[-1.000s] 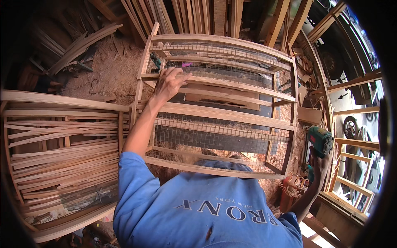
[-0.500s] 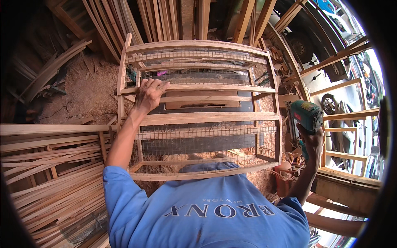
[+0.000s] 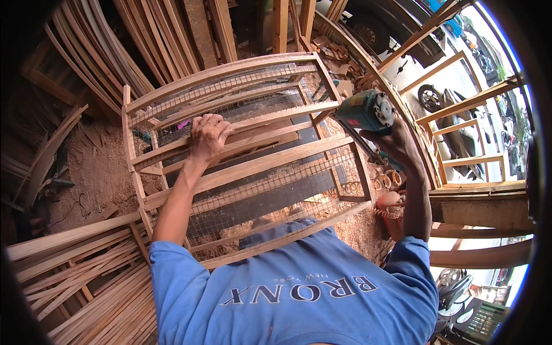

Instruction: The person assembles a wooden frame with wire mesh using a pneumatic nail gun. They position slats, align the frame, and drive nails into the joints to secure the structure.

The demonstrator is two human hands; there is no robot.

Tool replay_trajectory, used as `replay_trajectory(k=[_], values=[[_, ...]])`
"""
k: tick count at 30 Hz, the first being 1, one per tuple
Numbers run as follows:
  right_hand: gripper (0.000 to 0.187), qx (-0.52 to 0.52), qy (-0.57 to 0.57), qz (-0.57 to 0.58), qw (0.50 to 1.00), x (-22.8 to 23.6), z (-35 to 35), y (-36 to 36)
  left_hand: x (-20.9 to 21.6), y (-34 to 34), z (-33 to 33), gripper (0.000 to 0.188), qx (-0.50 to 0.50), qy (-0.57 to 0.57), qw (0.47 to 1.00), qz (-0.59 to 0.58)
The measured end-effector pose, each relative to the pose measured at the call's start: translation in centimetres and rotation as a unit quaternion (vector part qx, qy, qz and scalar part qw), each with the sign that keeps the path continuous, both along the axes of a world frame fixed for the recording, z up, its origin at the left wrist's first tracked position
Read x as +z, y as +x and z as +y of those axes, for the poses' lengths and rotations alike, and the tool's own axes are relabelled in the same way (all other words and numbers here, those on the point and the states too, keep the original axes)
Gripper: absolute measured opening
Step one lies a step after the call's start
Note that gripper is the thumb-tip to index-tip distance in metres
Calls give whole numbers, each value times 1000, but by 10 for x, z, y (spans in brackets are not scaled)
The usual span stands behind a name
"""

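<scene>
A wooden frame (image 3: 247, 149) with wire mesh panels (image 3: 270, 198) lies before me, tilted up to the right. My left hand (image 3: 210, 137) is closed round one of its middle rails, left of centre. In my right hand (image 3: 397, 138) I grip a green nail gun (image 3: 363, 110) by its handle. The gun's front end is against or very near the right end of a middle rail; the exact contact is hidden behind its body. A dark board (image 3: 230, 215) shows beneath the mesh.
Stacked wood strips (image 3: 98, 287) fill the lower left, and long boards (image 3: 155, 40) lean at the back. An orange coiled hose (image 3: 394, 178) hangs near a red container (image 3: 391, 210) at right. Wood shavings (image 3: 98, 155) cover the floor. Beyond a wooden lattice (image 3: 460, 161) stand motorcycles.
My right hand has brought the nail gun left and up to the frame's right side. The view has turned, so the frame now appears slanted. My left hand keeps its hold on the rail.
</scene>
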State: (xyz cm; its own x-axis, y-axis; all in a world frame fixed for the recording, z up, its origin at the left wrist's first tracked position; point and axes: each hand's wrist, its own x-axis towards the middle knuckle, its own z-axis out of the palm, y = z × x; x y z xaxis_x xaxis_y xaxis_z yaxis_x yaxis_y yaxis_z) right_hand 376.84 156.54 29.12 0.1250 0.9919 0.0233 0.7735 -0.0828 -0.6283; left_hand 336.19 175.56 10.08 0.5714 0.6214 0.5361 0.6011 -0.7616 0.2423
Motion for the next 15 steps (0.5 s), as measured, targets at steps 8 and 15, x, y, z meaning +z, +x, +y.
replay_trajectory(k=[8, 15], values=[[39, 69, -67, -82, 992, -14, 82, -11, -5, 2, -11, 26, 26, 9, 1000, 6], [35, 78, -124, -98, 984, -18, 100, -17, -1, 8, -12, 32, 49, -43, 997, 41]])
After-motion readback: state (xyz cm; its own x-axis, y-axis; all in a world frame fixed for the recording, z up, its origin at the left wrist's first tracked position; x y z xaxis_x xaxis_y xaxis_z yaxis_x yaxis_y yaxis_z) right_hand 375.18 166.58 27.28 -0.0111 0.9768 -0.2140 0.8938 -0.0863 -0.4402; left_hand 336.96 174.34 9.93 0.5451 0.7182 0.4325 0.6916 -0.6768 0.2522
